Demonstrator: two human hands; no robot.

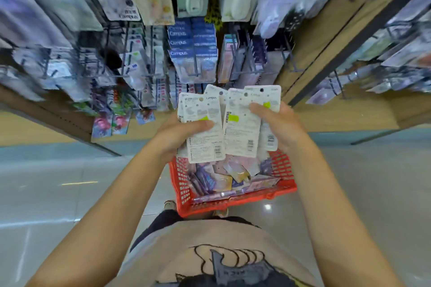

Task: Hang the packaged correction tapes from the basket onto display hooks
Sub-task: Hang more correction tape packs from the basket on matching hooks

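Head view: above the red basket (233, 202), left hand (184, 133) and right hand (277, 126) each pinch fanned correction-tape packs (242, 133); aligning punched holes should ease threading onto the display hooks (196, 70) beyond.

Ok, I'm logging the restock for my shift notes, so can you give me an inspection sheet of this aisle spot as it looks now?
Surface: pale glossy floor tiles, a light reflected near the basket.
Job's things: white-backed correction tape packs fanned in both hands; red plastic basket on the floor below, holding more packs.
Clutter: nothing seen.
Grip: left hand holds one bunch, thumb across it; right hand holds the other bunch.
Cables: nothing seen.
Surroundings: display hooks loaded with stationery, including blue Campus packs; wooden shelving panel to the right.
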